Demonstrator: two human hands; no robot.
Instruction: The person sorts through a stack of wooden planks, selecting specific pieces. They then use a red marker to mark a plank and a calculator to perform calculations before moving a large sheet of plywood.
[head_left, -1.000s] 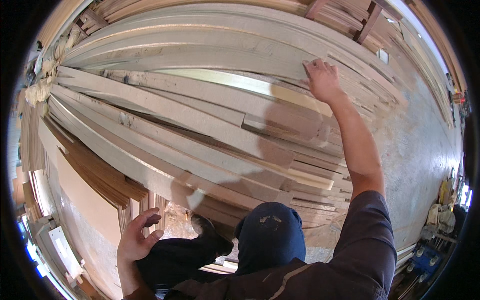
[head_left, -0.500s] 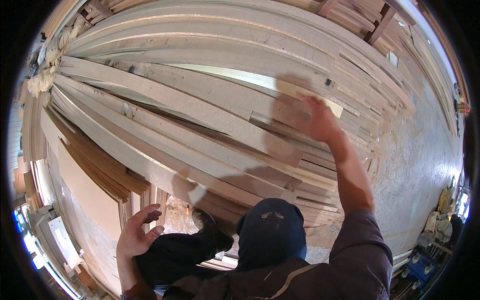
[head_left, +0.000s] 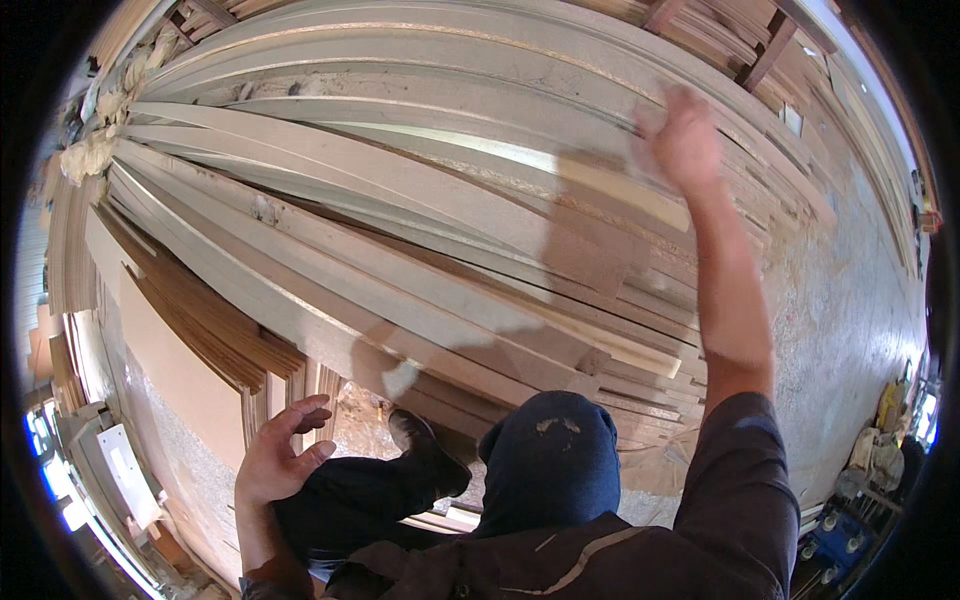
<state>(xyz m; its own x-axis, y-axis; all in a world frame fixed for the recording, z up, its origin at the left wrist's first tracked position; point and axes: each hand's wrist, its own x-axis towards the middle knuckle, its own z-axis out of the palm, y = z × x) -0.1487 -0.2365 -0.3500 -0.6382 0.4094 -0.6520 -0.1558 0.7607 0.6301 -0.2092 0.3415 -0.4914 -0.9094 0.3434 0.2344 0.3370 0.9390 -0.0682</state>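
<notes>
At the lower left of the frame, the left hand hangs with its fingers loosely curved and parted from the thumb, gripping nothing; it is turned with the thumb toward the right, and the forearm rises from the lower edge. Behind it stand brown panels on edge. The long boards lie piled across the middle of the frame, fanning from the upper left toward the right, with a pale strip among them. At the upper right, the right hand is over the right part of the pile, its arm stretched upward from the lower right; motion blurs its fingers, so whether they are clenched, released or touching a board cannot be told.
</notes>
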